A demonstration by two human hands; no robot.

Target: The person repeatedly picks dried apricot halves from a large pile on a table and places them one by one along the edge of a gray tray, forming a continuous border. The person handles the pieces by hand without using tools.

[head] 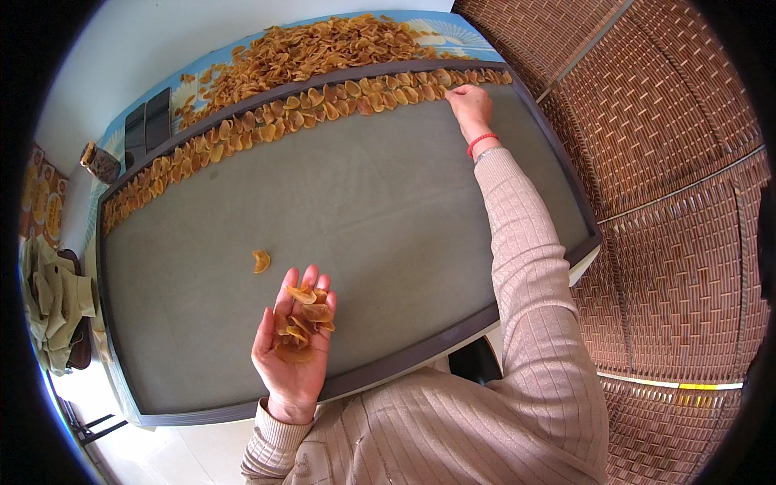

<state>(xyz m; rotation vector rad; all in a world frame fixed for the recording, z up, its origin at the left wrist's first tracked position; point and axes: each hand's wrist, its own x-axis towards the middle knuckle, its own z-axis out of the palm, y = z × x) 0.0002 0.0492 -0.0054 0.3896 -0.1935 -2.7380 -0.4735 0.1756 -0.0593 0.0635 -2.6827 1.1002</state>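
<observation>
My left hand (297,357) is palm up over the near part of a framed grey tray (364,212). Several thin, amber-brown dried slices (316,313) lie in its palm and on its fingers. At the tray's far edge, overlapping slices form rows (315,106) along the frame. My right hand (471,108) reaches to the right part of the nearer row, its fingertips pinched together beside the last slices there. Whether a slice is between those fingertips is hidden. One loose slice (261,261) rests on the tray, just beyond my left fingertips.
Behind the tray, a large heap of slices (327,48) covers a blue patterned cloth (454,36). A dark phone-like object (147,124) and a corked glass jar (100,163) are at the far left. Folded cloth (57,300) hangs left; a woven screen (661,182) stands right.
</observation>
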